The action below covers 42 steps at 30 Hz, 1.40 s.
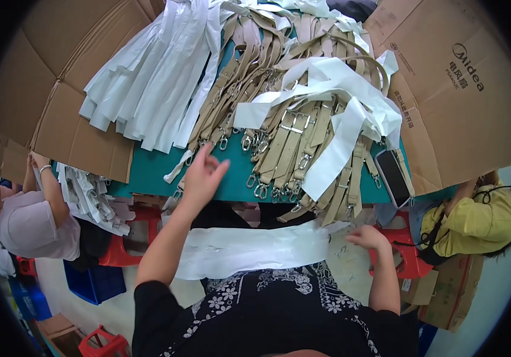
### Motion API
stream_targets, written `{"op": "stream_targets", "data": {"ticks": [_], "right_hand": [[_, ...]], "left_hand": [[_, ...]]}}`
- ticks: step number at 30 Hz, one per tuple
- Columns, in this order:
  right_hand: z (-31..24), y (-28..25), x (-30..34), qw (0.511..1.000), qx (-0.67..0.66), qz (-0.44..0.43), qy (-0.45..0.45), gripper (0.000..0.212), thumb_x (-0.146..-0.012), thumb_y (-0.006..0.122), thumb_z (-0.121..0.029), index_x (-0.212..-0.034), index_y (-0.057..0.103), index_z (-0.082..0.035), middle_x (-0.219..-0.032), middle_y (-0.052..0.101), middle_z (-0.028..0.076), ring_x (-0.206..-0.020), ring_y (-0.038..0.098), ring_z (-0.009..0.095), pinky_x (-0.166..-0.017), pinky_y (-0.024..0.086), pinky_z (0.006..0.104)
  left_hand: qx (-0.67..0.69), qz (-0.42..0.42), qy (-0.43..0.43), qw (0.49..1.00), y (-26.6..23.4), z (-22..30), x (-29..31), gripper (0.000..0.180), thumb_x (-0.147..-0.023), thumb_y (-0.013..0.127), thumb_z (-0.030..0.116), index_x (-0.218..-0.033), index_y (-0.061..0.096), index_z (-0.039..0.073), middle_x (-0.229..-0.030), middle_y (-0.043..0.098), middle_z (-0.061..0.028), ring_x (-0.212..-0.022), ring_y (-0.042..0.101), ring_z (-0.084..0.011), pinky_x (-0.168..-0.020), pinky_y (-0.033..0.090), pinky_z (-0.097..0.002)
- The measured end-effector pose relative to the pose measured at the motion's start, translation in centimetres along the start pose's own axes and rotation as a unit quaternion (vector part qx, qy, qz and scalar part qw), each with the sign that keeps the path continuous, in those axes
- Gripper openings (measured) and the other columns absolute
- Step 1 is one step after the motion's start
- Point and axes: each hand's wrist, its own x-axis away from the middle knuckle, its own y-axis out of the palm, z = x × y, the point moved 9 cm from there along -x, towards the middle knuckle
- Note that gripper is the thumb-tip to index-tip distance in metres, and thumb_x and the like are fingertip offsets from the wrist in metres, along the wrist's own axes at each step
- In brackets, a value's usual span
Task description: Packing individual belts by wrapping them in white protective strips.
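Note:
My left hand (203,180) is over the table's near edge with thumb and fingers apart, next to the metal clasps of a bundle of tan straps (231,83). Low on the right, off the table, my right hand (369,238) has its fingers drawn together; whatever they may hold is too small to make out. Across my lap lies a flat white plastic wrap (249,250). A second heap of tan straps (294,140) with silver buckles and snap hooks spreads over the table, partly covered by a crumpled white strip (350,89).
Long white wrapped strips (148,77) fan out at the left of the green table (234,178). Brown cardboard panels (452,89) flank both sides. A smartphone (392,177) lies at the right edge. People sit left and right, near red stools (407,250) and a blue bin (94,279).

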Motion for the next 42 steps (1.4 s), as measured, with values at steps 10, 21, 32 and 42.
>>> {"op": "stream_targets", "data": {"ticks": [10, 21, 32, 42], "right_hand": [[-29.3, -18.3, 4.3, 0.827, -0.012, 0.419, -0.376, 0.058, -0.072, 0.071, -0.022, -0.123, 0.047, -0.009, -0.114, 0.054, 0.012, -0.105, 0.053, 0.028, -0.089, 0.042, 0.0370], [-34.2, -17.0, -10.4, 0.848, 0.291, 0.220, -0.384, 0.049, -0.069, 0.069, -0.042, -0.108, 0.059, -0.015, -0.112, 0.056, 0.002, -0.116, 0.046, 0.021, -0.106, 0.018, 0.0542], [-31.6, -19.5, -8.8, 0.780, 0.229, 0.419, -0.405, 0.059, -0.076, 0.060, -0.051, -0.124, 0.048, -0.018, -0.121, 0.049, 0.007, -0.121, 0.040, 0.025, -0.105, 0.015, 0.0552], [-27.3, -24.8, -11.7, 0.791, 0.174, 0.509, -0.291, 0.048, -0.081, 0.057, -0.040, -0.122, 0.051, -0.014, -0.121, 0.051, 0.008, -0.119, 0.042, 0.025, -0.101, 0.016, 0.0568]], "left_hand": [[-0.336, -0.098, 0.443, 0.825, 4.5, 12.3, -8.1, 0.030, -0.069, 0.070, 0.010, -0.095, 0.056, 0.006, -0.095, 0.059, -0.0115, -0.100, 0.055, -0.0212, -0.081, 0.045, -0.0313], [-0.078, -0.213, 0.108, 0.968, -0.2, 4.0, -1.6, 0.039, -0.076, 0.069, 0.010, -0.112, 0.054, 0.006, -0.083, 0.057, -0.0036, -0.071, 0.056, -0.0133, -0.063, 0.047, -0.0253], [0.200, -0.151, 0.161, 0.955, 1.7, 2.2, 4.8, 0.016, -0.077, 0.062, 0.002, -0.089, 0.051, 0.006, -0.102, 0.062, -0.0089, -0.077, 0.054, -0.0173, -0.076, 0.045, -0.0337], [0.543, 0.281, 0.276, 0.741, -58.4, -5.4, 28.8, 0.022, -0.084, 0.053, 0.009, -0.102, 0.053, -0.004, -0.097, 0.055, -0.0150, -0.100, 0.053, -0.0258, -0.091, 0.043, -0.0349]]}}
